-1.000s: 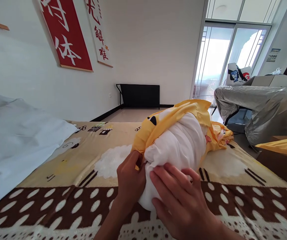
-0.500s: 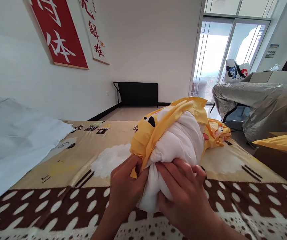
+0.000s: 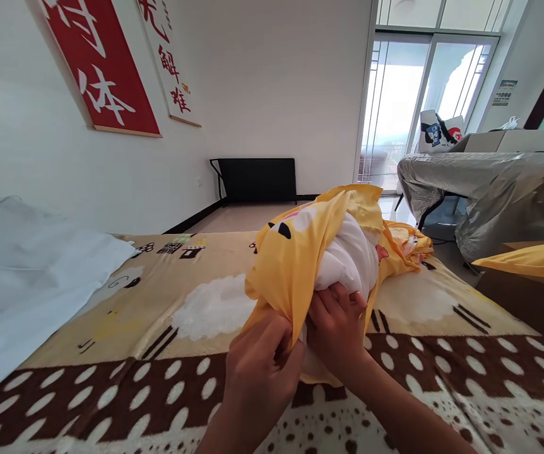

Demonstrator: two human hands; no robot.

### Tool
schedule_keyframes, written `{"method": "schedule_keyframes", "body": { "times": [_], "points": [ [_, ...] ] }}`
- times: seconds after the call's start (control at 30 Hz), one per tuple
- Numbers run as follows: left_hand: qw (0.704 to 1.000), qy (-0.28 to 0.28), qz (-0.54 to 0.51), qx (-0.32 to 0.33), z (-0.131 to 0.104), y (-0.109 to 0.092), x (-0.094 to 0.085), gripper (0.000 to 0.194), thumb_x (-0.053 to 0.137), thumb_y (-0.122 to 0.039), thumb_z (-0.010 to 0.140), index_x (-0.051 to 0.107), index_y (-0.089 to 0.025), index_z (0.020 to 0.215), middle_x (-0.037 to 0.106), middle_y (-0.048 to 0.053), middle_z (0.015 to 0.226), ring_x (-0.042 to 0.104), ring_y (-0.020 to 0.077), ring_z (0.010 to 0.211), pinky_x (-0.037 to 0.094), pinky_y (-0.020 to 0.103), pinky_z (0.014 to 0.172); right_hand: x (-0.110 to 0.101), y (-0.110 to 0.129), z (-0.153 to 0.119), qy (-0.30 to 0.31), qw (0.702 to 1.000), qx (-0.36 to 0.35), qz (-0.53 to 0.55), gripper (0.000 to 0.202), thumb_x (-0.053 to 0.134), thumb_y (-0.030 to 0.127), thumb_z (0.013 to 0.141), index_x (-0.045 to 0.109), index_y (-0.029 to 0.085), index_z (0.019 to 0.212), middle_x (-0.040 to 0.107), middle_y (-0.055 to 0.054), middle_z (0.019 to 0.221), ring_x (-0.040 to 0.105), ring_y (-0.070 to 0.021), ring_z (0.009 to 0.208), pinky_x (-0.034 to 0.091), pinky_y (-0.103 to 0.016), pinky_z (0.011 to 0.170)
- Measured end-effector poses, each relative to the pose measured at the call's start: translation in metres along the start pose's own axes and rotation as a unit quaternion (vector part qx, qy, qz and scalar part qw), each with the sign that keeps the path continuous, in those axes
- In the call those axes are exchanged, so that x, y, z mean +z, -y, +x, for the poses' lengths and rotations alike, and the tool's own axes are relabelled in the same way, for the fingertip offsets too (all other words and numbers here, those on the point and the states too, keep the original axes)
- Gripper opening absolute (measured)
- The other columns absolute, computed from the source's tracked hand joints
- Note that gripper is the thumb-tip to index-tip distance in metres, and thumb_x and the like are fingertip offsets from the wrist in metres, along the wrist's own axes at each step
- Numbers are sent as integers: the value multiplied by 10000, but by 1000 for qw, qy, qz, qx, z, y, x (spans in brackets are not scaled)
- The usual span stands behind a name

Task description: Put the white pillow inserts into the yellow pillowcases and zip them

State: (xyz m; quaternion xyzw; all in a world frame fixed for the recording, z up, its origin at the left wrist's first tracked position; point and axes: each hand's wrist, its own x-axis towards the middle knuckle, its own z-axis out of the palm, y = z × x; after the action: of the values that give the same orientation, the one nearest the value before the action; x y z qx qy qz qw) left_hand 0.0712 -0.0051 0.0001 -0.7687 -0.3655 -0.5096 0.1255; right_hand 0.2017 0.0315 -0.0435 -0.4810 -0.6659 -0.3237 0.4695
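A yellow pillowcase (image 3: 281, 271) with a printed animal face is drawn partly over a bunched white pillow (image 3: 342, 258) in front of me. My left hand (image 3: 265, 366) pinches the pillowcase's edge on its near left side. Inside the opening, my right hand (image 3: 336, 321) has its fingers curled into the pillow's near end. The pillow's far part is hidden by the yellow cloth. Both rest on a beige and brown patterned blanket (image 3: 153, 302).
White fabric (image 3: 30, 271) spreads over the left side. More yellow printed cloth (image 3: 409, 243) lies behind the pillow. At the right are a yellow cloth corner (image 3: 532, 255) above a cardboard box (image 3: 518, 296) and a plastic-covered table (image 3: 480, 167). A black panel (image 3: 257, 180) leans by the wall.
My left hand has pulled the pillowcase edge down and right, covering more of the white pillow. My right hand has moved slightly up and into the opening. The view has shifted a little.
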Motion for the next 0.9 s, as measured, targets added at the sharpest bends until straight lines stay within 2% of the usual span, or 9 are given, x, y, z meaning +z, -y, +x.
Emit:
{"method": "schedule_keyframes", "body": {
  "times": [0.1, 0.23, 0.33, 0.4, 0.47, 0.57, 0.63, 0.77, 0.9],
  "points": [
    [999, -2, 41, -5, 2, 6, 1, 296, 485, -22, 710, 265, -208, 640, 305, -66, 566, 320, 75, 494, 308, 187, 515, -6, 4, 2, -33, 999, -10, 32, 175, 532, 197, 798, 651, 219, 925, 664, -8, 788, 540, -205, 927, 225, -369, 796],
    [994, 39, 103, -22, 7, 17, -3, 288, 493, -55, 721, 264, -217, 662, 340, -55, 591, 346, 92, 513, 313, 200, 514, -24, 5, 8, 8, 993, -43, 110, 299, 518, 248, 796, 638, 203, 1067, 689, -32, 947, 543, -219, 998, 266, -367, 848],
    [989, 19, 142, -31, 9, 27, -4, 281, 503, -67, 725, 275, -218, 662, 352, -51, 597, 343, 101, 511, 305, 218, 509, -39, -2, 14, 13, 979, -93, 183, 278, 521, 217, 817, 628, 204, 1073, 683, -30, 1048, 559, -189, 1008, 308, -350, 898],
    [986, 0, 164, -38, 9, 33, -3, 272, 507, -64, 727, 291, -214, 660, 370, -49, 604, 355, 101, 517, 305, 222, 519, -46, -9, 19, -4, 976, -80, 204, 270, 534, 215, 827, 615, 198, 1084, 656, -47, 1133, 553, -185, 1035, 322, -347, 922],
    [984, -15, 176, -37, 9, 38, -2, 260, 514, -68, 736, 311, -209, 653, 389, -45, 611, 379, 101, 536, 311, 223, 539, -50, -15, 21, 27, 981, -61, 181, 364, 540, 266, 839, 566, 183, 1192, 584, -80, 1264, 507, -209, 1124, 313, -359, 948],
    [984, -41, 172, -24, 8, 40, -1, 259, 520, -78, 742, 324, -202, 626, 388, -45, 598, 396, 96, 549, 321, 219, 561, -48, -18, 21, 156, 976, -97, 121, 590, 543, 422, 837, 428, 193, 1369, 426, -82, 1433, 369, -249, 1276, 248, -379, 1003],
    [985, -59, 159, -27, 9, 40, -1, 259, 526, -70, 725, 333, -199, 612, 378, -56, 576, 383, 84, 526, 322, 209, 559, -44, -15, 18, 209, 966, -120, 91, 713, 545, 522, 815, 353, 202, 1423, 341, -69, 1489, 283, -262, 1331, 203, -388, 1023],
    [986, -79, 135, -52, 11, 39, -1, 271, 557, -89, 701, 340, -193, 575, 343, -76, 519, 340, 64, 466, 309, 199, 517, -37, -3, 10, 210, 968, -125, 48, 826, 583, 569, 766, 306, 194, 1448, 247, -71, 1531, 211, -280, 1359, 172, -398, 1021],
    [989, -75, 115, -57, 11, 33, -4, 257, 546, -102, 696, 352, -188, 552, 348, -76, 505, 350, 56, 455, 315, 193, 506, -33, 10, 2, 169, 980, -105, 13, 774, 625, 514, 740, 373, 229, 1414, 296, -94, 1509, 239, -302, 1343, 192, -397, 990]
  ]
}}
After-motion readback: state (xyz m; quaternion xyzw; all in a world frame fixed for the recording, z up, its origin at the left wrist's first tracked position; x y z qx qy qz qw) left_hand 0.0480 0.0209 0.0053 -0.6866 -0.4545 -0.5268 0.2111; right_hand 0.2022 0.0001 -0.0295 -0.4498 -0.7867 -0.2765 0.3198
